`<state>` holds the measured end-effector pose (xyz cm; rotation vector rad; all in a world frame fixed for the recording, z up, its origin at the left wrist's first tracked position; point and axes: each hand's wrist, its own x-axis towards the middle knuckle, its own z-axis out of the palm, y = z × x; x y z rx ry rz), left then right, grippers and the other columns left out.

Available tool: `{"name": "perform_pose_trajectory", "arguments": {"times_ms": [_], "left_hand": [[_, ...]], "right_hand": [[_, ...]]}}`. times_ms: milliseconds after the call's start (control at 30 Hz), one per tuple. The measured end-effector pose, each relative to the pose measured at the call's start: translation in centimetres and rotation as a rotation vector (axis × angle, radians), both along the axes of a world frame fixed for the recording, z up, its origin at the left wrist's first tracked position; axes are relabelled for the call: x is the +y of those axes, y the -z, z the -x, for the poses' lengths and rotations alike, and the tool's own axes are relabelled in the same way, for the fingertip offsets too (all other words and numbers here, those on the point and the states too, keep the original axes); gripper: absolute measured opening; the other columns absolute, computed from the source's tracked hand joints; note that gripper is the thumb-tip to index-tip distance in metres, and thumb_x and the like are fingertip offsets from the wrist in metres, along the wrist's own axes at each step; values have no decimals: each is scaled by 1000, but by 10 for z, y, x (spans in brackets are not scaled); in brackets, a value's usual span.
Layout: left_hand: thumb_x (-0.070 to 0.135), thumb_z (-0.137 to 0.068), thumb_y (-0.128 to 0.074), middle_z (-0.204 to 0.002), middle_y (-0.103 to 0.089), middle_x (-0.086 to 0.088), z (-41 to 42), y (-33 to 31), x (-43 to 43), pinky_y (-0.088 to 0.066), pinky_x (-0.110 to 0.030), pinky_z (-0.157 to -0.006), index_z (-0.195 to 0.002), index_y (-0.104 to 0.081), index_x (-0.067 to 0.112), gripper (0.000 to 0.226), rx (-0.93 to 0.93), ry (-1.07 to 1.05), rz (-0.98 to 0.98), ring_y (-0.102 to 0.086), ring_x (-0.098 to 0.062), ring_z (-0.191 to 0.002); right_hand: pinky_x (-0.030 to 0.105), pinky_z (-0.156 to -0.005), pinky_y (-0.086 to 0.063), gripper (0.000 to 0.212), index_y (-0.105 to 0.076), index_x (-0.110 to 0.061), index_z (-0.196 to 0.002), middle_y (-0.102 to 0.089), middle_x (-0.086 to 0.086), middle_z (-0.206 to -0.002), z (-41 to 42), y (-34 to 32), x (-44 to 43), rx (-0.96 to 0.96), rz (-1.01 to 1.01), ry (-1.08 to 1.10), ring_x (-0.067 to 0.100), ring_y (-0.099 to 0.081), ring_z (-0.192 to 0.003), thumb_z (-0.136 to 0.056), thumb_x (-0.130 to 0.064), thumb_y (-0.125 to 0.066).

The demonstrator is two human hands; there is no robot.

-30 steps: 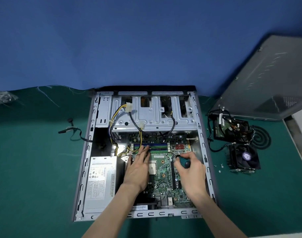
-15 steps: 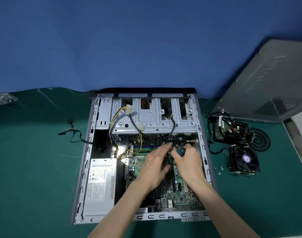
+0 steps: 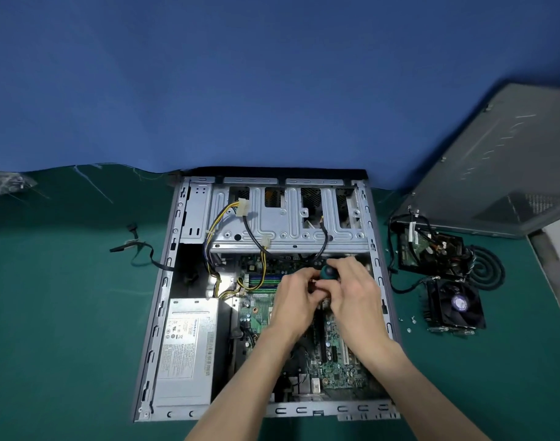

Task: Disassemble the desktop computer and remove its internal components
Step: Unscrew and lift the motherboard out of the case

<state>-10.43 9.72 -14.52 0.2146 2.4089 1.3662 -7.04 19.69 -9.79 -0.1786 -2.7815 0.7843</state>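
An open grey computer case (image 3: 164,294) lies flat on the green mat. Inside it sit a green motherboard (image 3: 336,367), a silver power supply (image 3: 185,348) at the lower left and a metal drive cage (image 3: 288,230) at the far end. My right hand (image 3: 355,291) grips a screwdriver with a dark teal handle (image 3: 329,271), held upright over the motherboard's upper right area. My left hand (image 3: 296,300) meets it from the left, fingers curled around the lower part of the screwdriver. The tip and the screw are hidden by my fingers.
Yellow and black power cables (image 3: 221,218) run from the drive cage to the board. Right of the case lie a removed drive with cables (image 3: 428,246), a cooler fan (image 3: 456,305) and small screws (image 3: 409,323). The case side panel (image 3: 501,160) leans at the far right. A loose cable (image 3: 138,246) lies left.
Both hands moved up the motherboard toward the drive cage. The left hand left the board's left side and came over to the screwdriver, joining the right hand.
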Motion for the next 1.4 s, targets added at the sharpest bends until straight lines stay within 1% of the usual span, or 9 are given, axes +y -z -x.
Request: {"name": "perform_pose_trajectory", "arguments": {"times_ms": [67,133,333,533,767,933,1100,1267,1400], "left_hand": [[17,-81,-68,-104,-70,-1,1,-2,4,-50,-30,-83,-113,-66,16,32,-3,22,-14,-63,-15,-92],[19,-84,-68,-112,-69,0,1,-3,5,-48,-28,-90,-117,-65,15,34,-21,38,-58,-62,-14,-102],[1,-76,-59,-80,-70,-6,3,-2,7,-51,-36,-66,-100,-66,13,28,5,-32,12,-62,-28,-75],[18,-83,-71,-116,-67,3,-3,0,10,-38,-7,-90,-119,-66,14,36,-9,-6,-115,-59,-7,-107],[4,-75,-61,-83,-65,-4,-4,0,17,-41,-31,-61,-91,-59,15,19,1,-120,-12,-59,-29,-77],[3,-84,-63,-113,-68,-2,-4,1,14,-46,-20,-89,-119,-64,15,37,-16,-12,-101,-61,-15,-105],[-8,-74,-47,-86,-67,-9,-2,-1,18,-43,-34,-63,-93,-61,10,30,62,-98,29,-60,-32,-80],[-1,-85,-56,-111,-67,-4,-4,2,12,-49,-33,-89,-118,-62,14,36,25,39,-83,-61,-20,-104],[-9,-71,-43,-78,-67,-5,-3,3,13,-45,-36,-62,-94,-61,15,37,45,-47,17,-57,-29,-73]], "right_hand": [[-5,-79,-32,41,-67,6,-96,-63,14,-83,3,-1,5,-2,31,-25,17,-54,-77,-62,30,-63],[-9,-79,-27,52,-70,4,-97,-65,14,-88,4,-2,12,-26,59,-62,17,-53,-82,-57,34,-58],[2,-82,-33,37,-69,-14,-113,-46,0,-100,3,0,11,-119,329,21,11,-47,-94,-77,-9,-77],[5,-80,-44,37,-73,-7,-99,-66,2,-95,3,-3,20,-44,411,67,-1,-61,-92,-76,20,-63],[5,-82,-39,25,-75,-13,-98,-57,-3,-97,3,-1,13,-53,474,129,6,-57,-93,-75,-4,-78],[12,-87,-47,36,-73,-16,-99,-68,-10,-103,0,0,21,-64,523,108,4,-63,-99,-77,12,-67],[3,-83,-37,35,-73,-14,-107,-51,-5,-102,1,2,14,-49,426,69,1,-51,-94,-73,-4,-79],[7,-85,-44,41,-72,-9,-105,-66,-2,-100,0,0,20,-74,437,54,0,-61,-96,-78,19,-61],[6,-88,-39,35,-72,-14,-108,-53,-3,-111,-3,1,14,-90,440,3,8,-53,-102,-76,-1,-76]]}}
